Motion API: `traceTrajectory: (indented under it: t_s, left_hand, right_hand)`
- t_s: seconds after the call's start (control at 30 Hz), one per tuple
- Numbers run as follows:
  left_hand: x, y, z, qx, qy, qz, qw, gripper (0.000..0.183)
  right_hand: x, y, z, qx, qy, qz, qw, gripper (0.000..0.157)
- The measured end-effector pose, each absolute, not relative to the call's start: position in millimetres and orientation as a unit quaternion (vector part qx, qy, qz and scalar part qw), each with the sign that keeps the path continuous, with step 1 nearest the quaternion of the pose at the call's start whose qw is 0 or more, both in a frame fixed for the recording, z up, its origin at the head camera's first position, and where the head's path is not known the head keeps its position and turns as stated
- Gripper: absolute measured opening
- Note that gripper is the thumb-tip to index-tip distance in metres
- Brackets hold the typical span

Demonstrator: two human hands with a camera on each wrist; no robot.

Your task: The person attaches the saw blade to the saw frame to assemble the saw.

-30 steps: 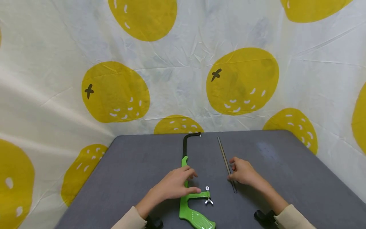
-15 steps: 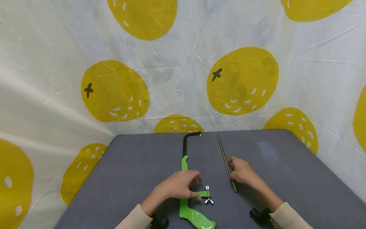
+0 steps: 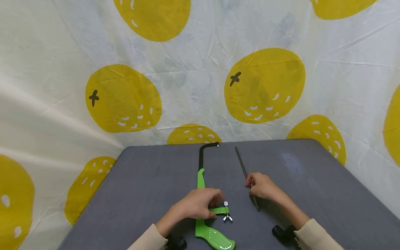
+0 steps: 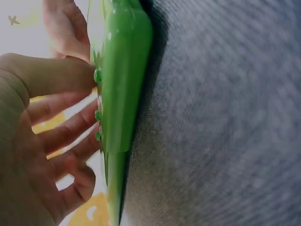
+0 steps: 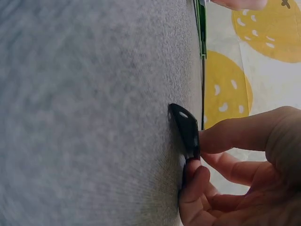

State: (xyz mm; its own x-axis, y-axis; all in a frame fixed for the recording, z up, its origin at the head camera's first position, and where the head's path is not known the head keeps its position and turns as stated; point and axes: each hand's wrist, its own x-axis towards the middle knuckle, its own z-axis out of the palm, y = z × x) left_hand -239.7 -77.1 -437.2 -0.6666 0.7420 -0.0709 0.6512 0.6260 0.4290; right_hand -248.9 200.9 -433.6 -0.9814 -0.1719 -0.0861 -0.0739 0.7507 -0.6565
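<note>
A hacksaw frame (image 3: 200, 178), with a green body and a black bent bar, lies on the grey table. My left hand (image 3: 200, 203) is over its lower part, thumb and loosely bent fingers beside the green cross-arm (image 3: 220, 210) with its wing nut (image 3: 227, 217). In the left wrist view the thumb tip is right at the green body (image 4: 124, 80). To the right, my right hand (image 3: 262, 185) pinches a thin dark hacksaw blade (image 3: 241, 161) near its lower half. The right wrist view shows the blade's holed end (image 5: 186, 125) tilted off the table, between thumb and fingers.
The saw's green handle (image 3: 218, 239) points toward the front edge. A grey cloth-like tabletop (image 3: 150, 180) reaches back to a white curtain (image 3: 200, 93) printed with yellow fruit. Black wrist straps show below both hands.
My right fingers have closed on the blade, which has turned onto its edge and looks narrower and darker. My left hand has moved slightly right and down over the cross-arm.
</note>
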Motion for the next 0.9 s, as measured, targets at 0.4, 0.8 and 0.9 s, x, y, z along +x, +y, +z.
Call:
traceTrajectory:
  t_s: [0.4, 0.8, 0.9]
  left_hand:
    - [-238.5, -77.2, -441.2, 0.409, 0.896, 0.150, 0.091, 0.028]
    - [-243.1, -82.9, -442.2, 0.427, 0.878, 0.177, 0.127, 0.023]
    - [-244.0, -83.4, -443.1, 0.427, 0.876, 0.180, 0.130, 0.022]
  right_hand:
    - [-253.5, 216.8, -434.8, -0.101, 0.876, -0.449, 0.143, 0.024]
    - [-265.4, 231.3, -434.2, -0.124, 0.826, -0.517, 0.187, 0.033]
    - [-265.8, 230.7, -434.6, -0.134, 0.812, -0.534, 0.194, 0.041]
